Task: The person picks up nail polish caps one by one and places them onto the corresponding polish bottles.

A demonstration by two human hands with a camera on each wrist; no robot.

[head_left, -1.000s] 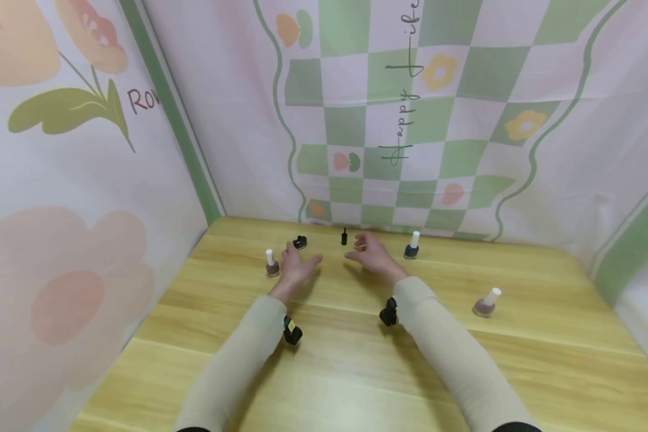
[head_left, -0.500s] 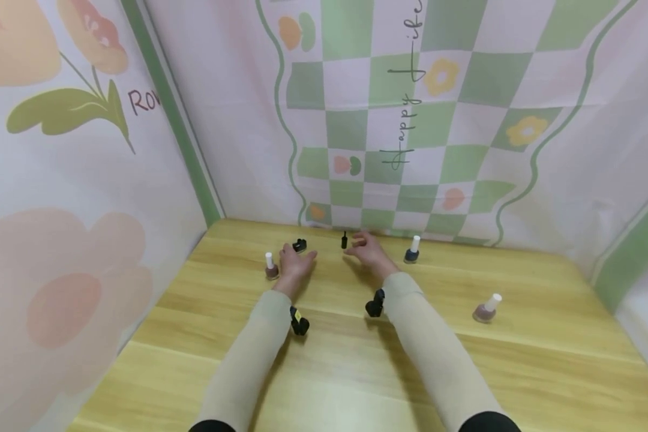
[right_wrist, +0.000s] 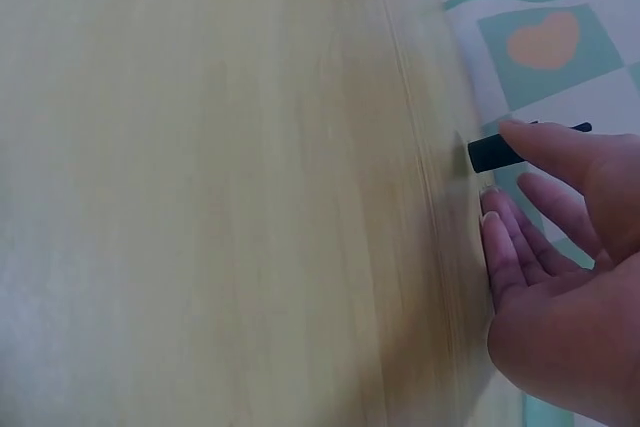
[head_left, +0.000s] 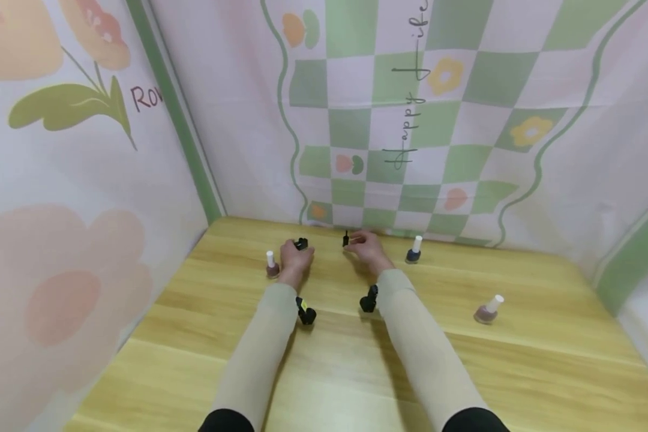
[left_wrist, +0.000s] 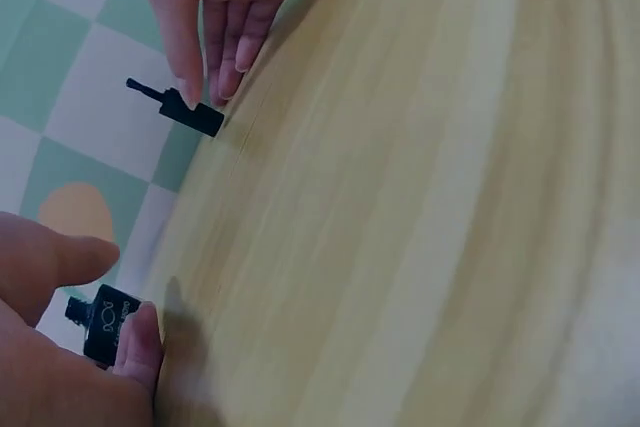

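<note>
My left hand (head_left: 296, 258) reaches round an uncapped black nail polish bottle (left_wrist: 108, 325), which stands upright near the table's back edge. Its thumb is straight, apart from the glass in the left wrist view, and a fingertip overlaps the bottle's side. To the right, a black brush cap (right_wrist: 492, 153) stands on its end with the brush pointing up. My right hand (head_left: 368, 249) is beside that cap, its thumb overlapping it in both wrist views and the other fingers extended, apart from the thumb. A mauve nail polish bottle (head_left: 272, 268) with a white cap stands just left of my left hand.
A dark blue nail polish bottle (head_left: 413, 254) stands right of my right hand. Farther right and nearer is another mauve bottle (head_left: 485, 313). A patterned curtain (head_left: 380, 198) hangs along the back edge of the wooden table (head_left: 335, 372).
My left hand's thumb and fingers have drawn closer together by the black bottle. The right thumb has come closer to the brush cap. Both forearms have shifted inward; the bottles stay put.
</note>
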